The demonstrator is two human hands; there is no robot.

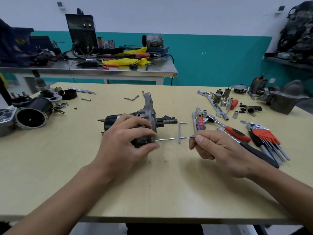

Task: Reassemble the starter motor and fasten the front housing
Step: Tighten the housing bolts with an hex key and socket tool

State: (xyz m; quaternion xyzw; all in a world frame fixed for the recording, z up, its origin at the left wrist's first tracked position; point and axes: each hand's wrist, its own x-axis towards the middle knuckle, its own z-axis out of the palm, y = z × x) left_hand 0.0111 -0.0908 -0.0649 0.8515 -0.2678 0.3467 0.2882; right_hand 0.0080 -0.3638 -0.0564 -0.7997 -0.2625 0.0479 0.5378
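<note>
A black-bodied metal starter motor (111, 122) lies on the pale wooden worktop (152, 184), with its shaft pointing right. The left hand (125, 143) grips its near side. The right hand (218, 150) pinches a long thin steel hex key (174, 138). The key's tip meets the grey cast front housing (149, 107) beside the left thumb. A red-and-black-handled ratchet (237, 131) lies just beyond the right hand.

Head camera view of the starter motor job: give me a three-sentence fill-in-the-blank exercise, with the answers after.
The long thin silver hex key is pinched by the person's ____.
Its tip meets the black and silver starter motor, which the ____ grips.
The hex key set on the pale yellow table has a ____ holder.
Missing: right hand; left hand; red.
</note>
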